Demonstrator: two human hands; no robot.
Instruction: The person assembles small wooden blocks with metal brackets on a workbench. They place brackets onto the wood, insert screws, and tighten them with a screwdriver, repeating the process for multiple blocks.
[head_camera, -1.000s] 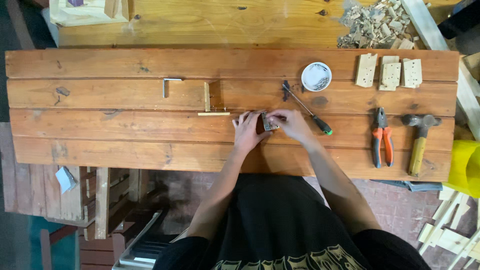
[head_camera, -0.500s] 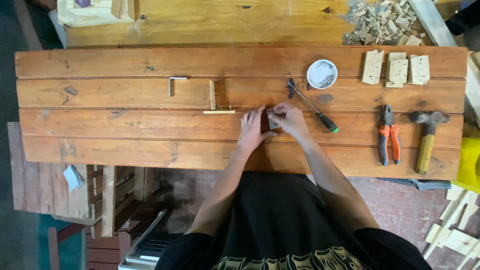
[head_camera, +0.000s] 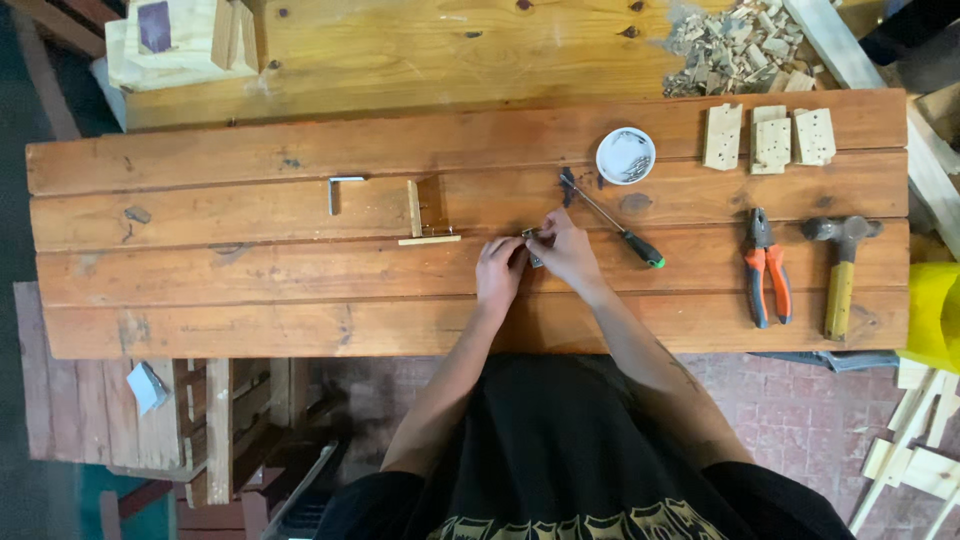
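Our left hand (head_camera: 499, 268) and right hand (head_camera: 562, 250) meet on the counter (head_camera: 250, 290) of reddish, knotty planks, fingers pinching a small metal piece (head_camera: 533, 240) held between them, mostly hidden. Just right lies a slim screwdriver (head_camera: 612, 218) with a green-tipped handle; beyond, a round white dish (head_camera: 625, 156), orange-handled pliers (head_camera: 767, 265) and a hammer (head_camera: 842, 265).

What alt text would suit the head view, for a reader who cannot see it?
Both hands, left hand and right hand, pinch a small metal part together on a wooden bench. A screwdriver, pliers, a hammer and a white dish lie to the right.
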